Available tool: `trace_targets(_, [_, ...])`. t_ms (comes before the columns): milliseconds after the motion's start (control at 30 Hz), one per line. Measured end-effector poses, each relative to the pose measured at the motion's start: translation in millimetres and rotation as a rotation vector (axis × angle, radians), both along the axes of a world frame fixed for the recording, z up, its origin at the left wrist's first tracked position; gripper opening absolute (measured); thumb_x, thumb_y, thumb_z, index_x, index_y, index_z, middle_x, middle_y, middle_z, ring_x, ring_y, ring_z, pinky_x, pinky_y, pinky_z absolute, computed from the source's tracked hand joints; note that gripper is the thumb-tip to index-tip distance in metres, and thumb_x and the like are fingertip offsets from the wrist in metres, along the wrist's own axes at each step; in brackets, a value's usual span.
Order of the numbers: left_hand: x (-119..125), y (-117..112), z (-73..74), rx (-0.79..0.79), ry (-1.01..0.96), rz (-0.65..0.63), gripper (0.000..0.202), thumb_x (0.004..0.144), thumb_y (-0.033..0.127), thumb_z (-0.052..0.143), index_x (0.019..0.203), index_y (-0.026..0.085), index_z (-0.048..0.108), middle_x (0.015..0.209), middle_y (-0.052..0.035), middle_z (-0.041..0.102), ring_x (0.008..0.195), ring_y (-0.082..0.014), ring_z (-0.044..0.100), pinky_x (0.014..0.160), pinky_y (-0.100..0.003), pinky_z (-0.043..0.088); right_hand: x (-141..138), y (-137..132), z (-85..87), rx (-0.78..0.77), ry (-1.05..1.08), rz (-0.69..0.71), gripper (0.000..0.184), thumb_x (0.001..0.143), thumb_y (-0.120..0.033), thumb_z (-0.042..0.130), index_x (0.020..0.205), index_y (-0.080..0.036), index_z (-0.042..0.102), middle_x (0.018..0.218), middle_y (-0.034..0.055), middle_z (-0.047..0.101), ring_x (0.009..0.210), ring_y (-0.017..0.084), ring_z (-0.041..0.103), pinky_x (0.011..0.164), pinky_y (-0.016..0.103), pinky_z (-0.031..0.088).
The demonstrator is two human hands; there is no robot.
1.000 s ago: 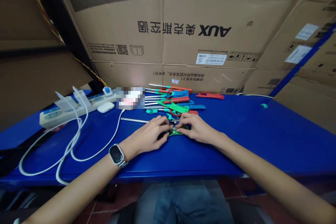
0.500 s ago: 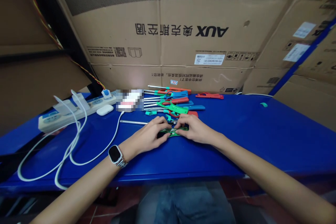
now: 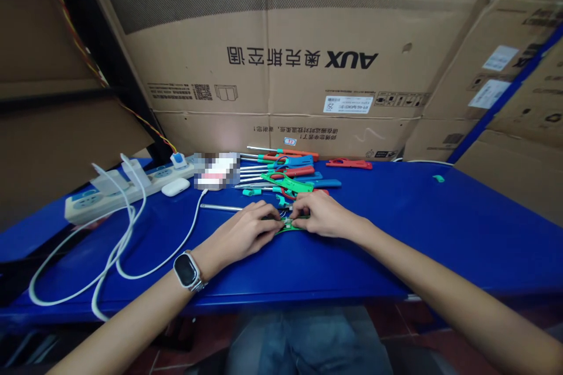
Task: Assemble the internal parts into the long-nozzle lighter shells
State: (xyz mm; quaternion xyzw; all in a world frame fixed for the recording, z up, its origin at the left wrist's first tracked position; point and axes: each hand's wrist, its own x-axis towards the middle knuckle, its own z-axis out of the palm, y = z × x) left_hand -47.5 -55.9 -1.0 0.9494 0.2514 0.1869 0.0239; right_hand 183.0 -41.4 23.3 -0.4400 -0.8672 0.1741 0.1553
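Observation:
Both my hands rest on the blue table [image 3: 417, 228] and pinch a small green plastic piece [image 3: 288, 226] that lies flat between them. My left hand [image 3: 240, 234], with a smartwatch on its wrist, grips the piece's left end with curled fingers. Fingers of my right hand [image 3: 323, 215] close on its right end. A thin metal rod [image 3: 220, 207] lies just left of my left hand. Right behind the hands sits a pile of long lighters [image 3: 288, 173] with red, blue and green handles and metal stems. The middle of the green piece is partly hidden by my fingertips.
A white power strip [image 3: 109, 190] with plugs and looping white cables [image 3: 118, 246] fills the left side. A white earbud case [image 3: 175, 187] lies beside it. One red handle [image 3: 349, 163] and a small teal cap [image 3: 438, 178] lie apart at the back. Cardboard boxes [image 3: 285, 58] wall the rear.
My hands have drawn slightly closer together over the green piece and shifted a little to the left. The view has tilted down a bit.

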Motion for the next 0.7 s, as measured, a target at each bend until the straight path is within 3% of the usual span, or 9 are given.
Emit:
trace_targets(300, [4.8, -1.7, 3.5, -0.084, -0.058, 0.05, 0.023, 0.099, 0.028, 0.048, 0.114, 0.019, 0.064, 0.106, -0.0084, 0.063, 0.1, -0.021, 0.06, 0.091, -0.034, 0.05, 10.6, -1.4, -13.7, 0.065, 0.091, 0.074, 0.007, 0.085, -0.022, 0.07, 0.089, -0.019, 0.074, 0.092, 0.0039, 0.067, 0.08, 0.016, 0.06, 0.076, 0.031, 0.04])
trace_targets(500, [-5.6, 0.2, 9.8, -0.17, -0.119, 0.136, 0.029, 0.093, 0.034, 0.058, 0.118, 0.02, 0.062, 0.114, -0.009, 0.063, 0.108, -0.0239, 0.059, 0.097, -0.039, 0.049, 13.4, -8.9, -8.2, 0.141, 0.022, 0.078, 0.014, 0.087, -0.023, 0.065, 0.099, -0.022, 0.071, 0.103, 0.0059, 0.068, 0.095, 0.022, 0.061, 0.088, 0.042, 0.037])
trace_targets(600, [-19.9, 5.0, 14.7, -0.234, -0.146, 0.181, 0.022, 0.088, 0.031, 0.063, 0.107, 0.02, 0.066, 0.105, -0.0067, 0.066, 0.099, -0.0222, 0.063, 0.091, -0.036, 0.051, 12.3, -9.7, -3.2, 0.176, 0.031, 0.06, 0.021, 0.088, -0.02, 0.058, 0.106, -0.023, 0.068, 0.107, 0.0061, 0.067, 0.095, 0.022, 0.06, 0.087, 0.041, 0.038])
trace_targets(700, [-30.8, 9.0, 17.7, -0.287, -0.088, 0.25, 0.017, 0.083, 0.028, 0.065, 0.097, 0.018, 0.069, 0.094, -0.0056, 0.068, 0.085, -0.0203, 0.064, 0.08, -0.033, 0.052, 2.8, -6.2, -1.1, 0.203, 0.05, 0.075, 0.016, 0.089, -0.02, 0.058, 0.101, -0.021, 0.068, 0.102, 0.0047, 0.068, 0.089, 0.02, 0.061, 0.084, 0.038, 0.039])
